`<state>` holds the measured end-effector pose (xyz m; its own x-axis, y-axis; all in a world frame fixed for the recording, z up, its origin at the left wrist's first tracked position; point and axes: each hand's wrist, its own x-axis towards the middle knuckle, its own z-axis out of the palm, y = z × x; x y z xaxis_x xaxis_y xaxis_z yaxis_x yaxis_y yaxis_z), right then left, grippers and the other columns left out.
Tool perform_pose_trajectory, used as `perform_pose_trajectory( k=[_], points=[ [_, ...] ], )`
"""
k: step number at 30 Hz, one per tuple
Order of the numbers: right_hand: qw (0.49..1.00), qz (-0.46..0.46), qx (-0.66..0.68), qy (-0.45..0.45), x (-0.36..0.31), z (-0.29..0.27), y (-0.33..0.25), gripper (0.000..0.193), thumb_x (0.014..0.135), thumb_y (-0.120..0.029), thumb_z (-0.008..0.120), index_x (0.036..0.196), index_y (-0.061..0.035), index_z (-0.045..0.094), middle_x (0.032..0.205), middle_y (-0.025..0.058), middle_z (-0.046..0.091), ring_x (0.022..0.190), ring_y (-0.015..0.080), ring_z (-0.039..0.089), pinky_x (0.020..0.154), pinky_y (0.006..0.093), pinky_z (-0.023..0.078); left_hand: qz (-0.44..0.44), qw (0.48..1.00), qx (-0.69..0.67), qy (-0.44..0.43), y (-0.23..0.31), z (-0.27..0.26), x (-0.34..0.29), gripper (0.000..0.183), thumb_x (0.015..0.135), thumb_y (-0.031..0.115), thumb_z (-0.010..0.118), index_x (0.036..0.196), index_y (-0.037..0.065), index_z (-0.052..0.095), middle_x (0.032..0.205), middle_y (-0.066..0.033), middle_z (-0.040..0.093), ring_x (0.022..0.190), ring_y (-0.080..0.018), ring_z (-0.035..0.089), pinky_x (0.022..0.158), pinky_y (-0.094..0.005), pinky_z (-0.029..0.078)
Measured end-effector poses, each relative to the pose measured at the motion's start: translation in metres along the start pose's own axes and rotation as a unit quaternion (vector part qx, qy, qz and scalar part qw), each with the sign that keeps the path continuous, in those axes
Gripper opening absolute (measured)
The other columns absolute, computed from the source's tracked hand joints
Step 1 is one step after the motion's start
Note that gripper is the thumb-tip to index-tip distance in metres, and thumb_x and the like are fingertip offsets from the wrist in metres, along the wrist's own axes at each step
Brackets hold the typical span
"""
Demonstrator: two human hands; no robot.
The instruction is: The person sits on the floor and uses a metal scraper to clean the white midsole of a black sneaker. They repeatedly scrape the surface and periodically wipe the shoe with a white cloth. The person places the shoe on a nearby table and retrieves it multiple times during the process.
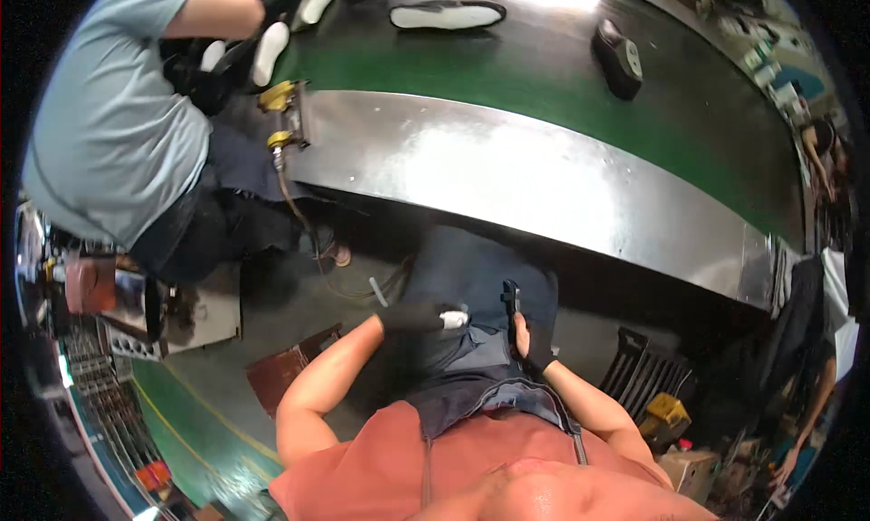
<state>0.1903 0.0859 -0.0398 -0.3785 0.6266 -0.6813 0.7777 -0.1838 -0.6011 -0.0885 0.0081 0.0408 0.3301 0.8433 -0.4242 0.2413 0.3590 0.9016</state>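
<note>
The right hand (523,337) is closed on a slim black object (511,296), thumb along its near end; whether this is a tool or a strap, I cannot tell. The object stands up from the fingers over the right side of the dark blue apron (480,260) across the lap. The left hand (439,321), dark-covered with white at its fingertips, hangs over the other side of the lap, apart from the right; blur hides whether its fingers are together on something or empty.

With only the near end gripped, the black object could tip or slip into the folds of the apron if the grip loosens, and from there drop to the floor.

Beyond the knees runs a metal bench edge (507,172), then a green conveyor belt (535,95) bearing a white-soled black shoe (449,15) on its side and a black shoe (619,61). At left, a yellow-ended air fitting (280,140) trails a hose (292,199) toward the floor; a shifting foot could snag it. A co-worker in a light blue shirt (118,131) stands beside it.
</note>
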Motion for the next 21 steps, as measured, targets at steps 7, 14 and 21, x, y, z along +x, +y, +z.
perform_pose_trajectory(
  k=[7, 14, 21],
  points=[
    [0.996, -0.051, -0.033, 0.064, 0.007, -0.002, -0.005, 0.054, 0.096, -0.040, 0.034, 0.079, 0.0039, 0.060, 0.069, 0.0227, 0.059, 0.066, 0.0361, 0.059, 0.063, 0.0401, 0.044, 0.124, 0.952, 0.155, 0.234, 0.127, -0.176, 0.117, 0.043, 0.073, 0.024, 0.075, 0.109, 0.004, 0.061, 0.102, -0.0123, 0.065, 0.099, -0.0209, 0.061, 0.089, -0.0328, 0.046],
    [1.000, 0.004, 0.019, 0.016, 0.017, -0.034, -0.060, 0.050, 0.095, -0.037, 0.035, 0.090, 0.0033, 0.064, 0.089, 0.0265, 0.062, 0.085, 0.0411, 0.060, 0.078, 0.0437, 0.045, 0.000, 0.632, 0.582, 0.512, 0.133, -0.475, 0.223, 0.071, 0.071, 0.057, 0.067, 0.118, 0.005, 0.057, 0.117, -0.0224, 0.058, 0.109, -0.0375, 0.055, 0.095, -0.0431, 0.042],
    [0.995, -0.028, 0.007, 0.098, 0.032, -0.031, -0.066, 0.042, 0.094, -0.031, 0.040, 0.094, 0.0039, 0.064, 0.092, 0.0235, 0.063, 0.088, 0.0382, 0.060, 0.084, 0.0420, 0.044, -0.104, 0.725, 0.451, 0.509, 0.121, -0.498, 0.293, 0.082, 0.061, 0.068, 0.067, 0.109, 0.001, 0.059, 0.111, -0.0249, 0.059, 0.103, -0.0356, 0.058, 0.086, -0.0423, 0.045]
  ],
)
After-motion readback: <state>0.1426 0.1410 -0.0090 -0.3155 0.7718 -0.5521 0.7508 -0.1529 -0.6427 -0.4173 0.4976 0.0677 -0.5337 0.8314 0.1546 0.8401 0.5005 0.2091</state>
